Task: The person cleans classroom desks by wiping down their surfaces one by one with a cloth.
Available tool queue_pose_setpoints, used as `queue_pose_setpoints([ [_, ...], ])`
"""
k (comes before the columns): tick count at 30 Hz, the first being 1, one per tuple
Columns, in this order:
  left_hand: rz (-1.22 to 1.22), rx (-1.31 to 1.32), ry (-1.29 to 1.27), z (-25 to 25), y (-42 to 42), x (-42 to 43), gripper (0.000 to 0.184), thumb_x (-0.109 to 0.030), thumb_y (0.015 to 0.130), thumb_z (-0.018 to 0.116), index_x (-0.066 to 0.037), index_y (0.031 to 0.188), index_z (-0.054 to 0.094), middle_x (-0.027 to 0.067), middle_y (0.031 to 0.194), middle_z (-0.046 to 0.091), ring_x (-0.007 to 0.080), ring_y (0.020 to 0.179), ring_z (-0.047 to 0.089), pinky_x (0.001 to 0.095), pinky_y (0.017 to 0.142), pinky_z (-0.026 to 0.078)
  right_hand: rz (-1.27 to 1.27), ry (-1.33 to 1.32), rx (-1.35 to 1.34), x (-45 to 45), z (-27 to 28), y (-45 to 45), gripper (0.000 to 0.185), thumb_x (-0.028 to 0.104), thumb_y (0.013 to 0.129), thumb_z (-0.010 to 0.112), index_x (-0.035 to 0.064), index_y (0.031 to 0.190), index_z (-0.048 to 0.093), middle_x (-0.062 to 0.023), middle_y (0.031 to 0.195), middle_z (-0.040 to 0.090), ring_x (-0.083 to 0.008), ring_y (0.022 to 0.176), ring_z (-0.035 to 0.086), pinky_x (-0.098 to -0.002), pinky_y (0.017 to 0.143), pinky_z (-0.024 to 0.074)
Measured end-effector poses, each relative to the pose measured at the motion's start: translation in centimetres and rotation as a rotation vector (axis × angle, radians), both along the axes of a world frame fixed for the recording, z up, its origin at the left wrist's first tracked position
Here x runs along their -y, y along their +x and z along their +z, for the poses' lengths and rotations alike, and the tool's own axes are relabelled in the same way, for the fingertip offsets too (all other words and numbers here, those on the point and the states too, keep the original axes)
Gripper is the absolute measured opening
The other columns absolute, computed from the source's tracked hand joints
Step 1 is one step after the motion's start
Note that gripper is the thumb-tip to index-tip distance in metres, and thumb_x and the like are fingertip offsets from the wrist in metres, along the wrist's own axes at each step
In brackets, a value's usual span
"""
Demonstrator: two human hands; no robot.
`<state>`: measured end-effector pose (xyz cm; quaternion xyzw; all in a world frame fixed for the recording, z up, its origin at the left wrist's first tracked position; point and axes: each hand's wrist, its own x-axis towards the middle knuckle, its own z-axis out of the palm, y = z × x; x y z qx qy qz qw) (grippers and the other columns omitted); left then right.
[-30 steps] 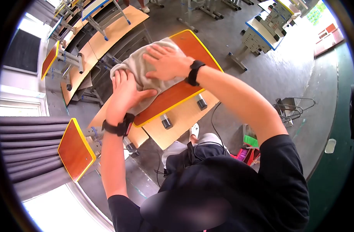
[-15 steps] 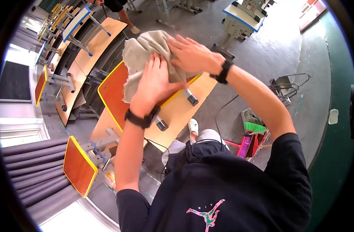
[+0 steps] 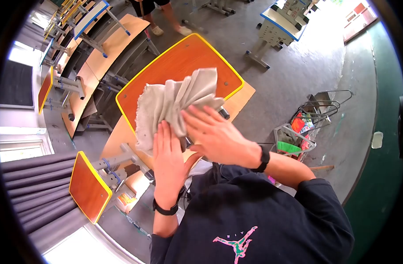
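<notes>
Frayed cloth (image 3: 168, 101), bunched just ahead of the open left hand (image 3: 170, 160) and open right hand (image 3: 221, 140), probably needs even pressure against the yellow-edged panel (image 3: 179, 59).

Beige cloth (image 3: 177, 97), orange board (image 3: 179, 59) with yellow edge (image 3: 219, 57), black shirt (image 3: 289, 215) with pink-green figure (image 3: 237, 244)

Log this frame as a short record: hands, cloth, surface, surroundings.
left hand: open, fingers straight, fingertips at cloth's near edge
right hand: open, palm down, fingertips at cloth's near edge
cloth: beige-grey, creased, left edge frayed
surface: orange-brown board, yellow rim, partly covered
floor, right: green bristles
beyond board: another person's legs
</notes>
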<state>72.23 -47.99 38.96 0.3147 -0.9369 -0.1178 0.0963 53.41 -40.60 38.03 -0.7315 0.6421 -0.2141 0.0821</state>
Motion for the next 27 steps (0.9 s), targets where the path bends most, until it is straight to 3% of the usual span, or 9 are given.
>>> queue_pose_setpoints([
  [2,0.036,0.019,-0.012,0.1,2.2,0.3,0.099,-0.047,0.079,0.081,0.013,0.148,0.041,0.0341,0.159,0.036,0.0473,0.149,0.036,0.0563,0.122,0.031,0.072,-0.023,0.064,1.2,-0.1,2.3,0.069,0.033,0.089,0.075,-0.0022,0.144,0.053,-0.0160,0.158,0.046,-0.0326,0.153,0.034,-0.0491,0.126,0.0268],
  [7,0.149,0.016,0.050,0.9,5.4,0.9,0.093,-0.037,0.078,0.085,0.009,0.148,0.042,0.0334,0.158,0.038,0.0472,0.148,0.037,0.0580,0.121,0.032,0.193,-0.092,0.092,4.0,-0.7,5.4,0.070,0.035,0.087,0.076,-0.0027,0.142,0.055,-0.0155,0.156,0.049,-0.0331,0.150,0.038,-0.0482,0.124,0.0286],
  [12,0.180,-0.001,0.122,1.0,6.5,1.7,0.092,-0.026,0.077,0.086,0.002,0.153,0.041,0.0230,0.159,0.042,0.0430,0.151,0.034,0.0575,0.124,0.028,0.234,-0.099,0.058,5.7,-0.8,6.2,0.071,0.038,0.086,0.076,-0.0045,0.139,0.057,-0.0180,0.155,0.050,-0.0355,0.150,0.038,-0.0483,0.124,0.0295],
  [15,0.188,0.007,0.161,1.5,6.1,2.6,0.089,-0.025,0.076,0.086,0.003,0.150,0.045,0.0223,0.159,0.042,0.0428,0.151,0.034,0.0576,0.124,0.028,0.260,-0.060,0.070,6.5,-0.3,5.6,0.073,0.039,0.087,0.076,-0.0056,0.141,0.056,-0.0194,0.156,0.049,-0.0361,0.151,0.037,-0.0469,0.123,0.0313],
  [17,0.204,-0.016,0.187,1.8,5.7,3.3,0.086,-0.025,0.077,0.086,0.004,0.148,0.047,0.0224,0.159,0.042,0.0428,0.152,0.033,0.0573,0.123,0.028,0.278,-0.028,0.084,7.3,-0.3,5.1,0.073,0.040,0.091,0.073,-0.0060,0.143,0.053,-0.0200,0.157,0.047,-0.0355,0.152,0.036,-0.0458,0.121,0.0345],
  [19,0.170,-0.027,0.181,1.9,5.7,4.3,0.085,-0.035,0.079,0.085,0.005,0.145,0.049,0.0253,0.159,0.042,0.0473,0.149,0.034,0.0625,0.120,0.029,0.316,0.027,0.139,8.3,-0.6,4.6,0.072,0.043,0.095,0.069,-0.0056,0.146,0.051,-0.0201,0.158,0.046,-0.0342,0.153,0.035,-0.0452,0.120,0.0362],
  [24,0.138,-0.028,0.132,0.9,5.2,7.0,0.085,-0.044,0.081,0.082,0.006,0.143,0.050,0.0274,0.159,0.041,0.0481,0.149,0.035,0.0603,0.120,0.030,0.413,0.152,0.063,11.6,0.7,1.9,0.075,0.049,0.102,0.055,-0.0004,0.155,0.039,-0.0201,0.162,0.040,-0.0341,0.155,0.031,-0.0465,0.110,0.0482],
  [27,0.112,-0.057,0.097,0.2,4.8,8.8,0.079,-0.033,0.085,0.083,0.005,0.145,0.048,0.0282,0.159,0.041,0.0491,0.149,0.032,0.0581,0.120,0.030,0.416,0.179,-0.020,13.2,0.9,0.0,0.073,0.049,0.103,0.053,0.0022,0.157,0.038,-0.0203,0.163,0.038,-0.0339,0.155,0.029,-0.0460,0.116,0.0427],
])
